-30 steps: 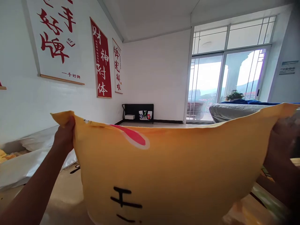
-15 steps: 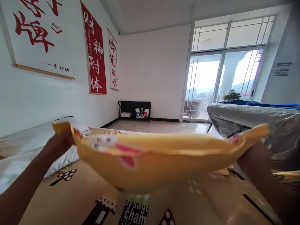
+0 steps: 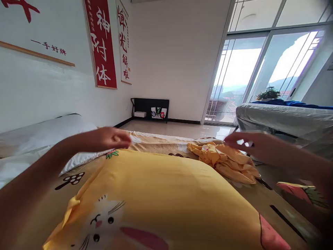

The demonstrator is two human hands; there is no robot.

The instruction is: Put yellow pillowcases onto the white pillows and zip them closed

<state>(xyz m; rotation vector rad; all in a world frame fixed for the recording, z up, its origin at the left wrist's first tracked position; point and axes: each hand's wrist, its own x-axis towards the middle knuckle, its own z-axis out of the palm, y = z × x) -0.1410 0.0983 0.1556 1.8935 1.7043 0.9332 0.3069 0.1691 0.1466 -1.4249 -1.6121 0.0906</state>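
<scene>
While the yellow rabbit-print pillow [image 3: 169, 194] lies on the bed [image 3: 273, 194], short of its far edge, the left hand [image 3: 111, 139] hangs by the pillow's far left corner, its fingers loosely curled and seemingly released. The right hand [image 3: 247, 141] shows parted fingers, grasping nothing, by the crumpled yellow cloth [image 3: 231, 165] toward the bed's far right corner; whether they touch, I cannot tell.
</scene>
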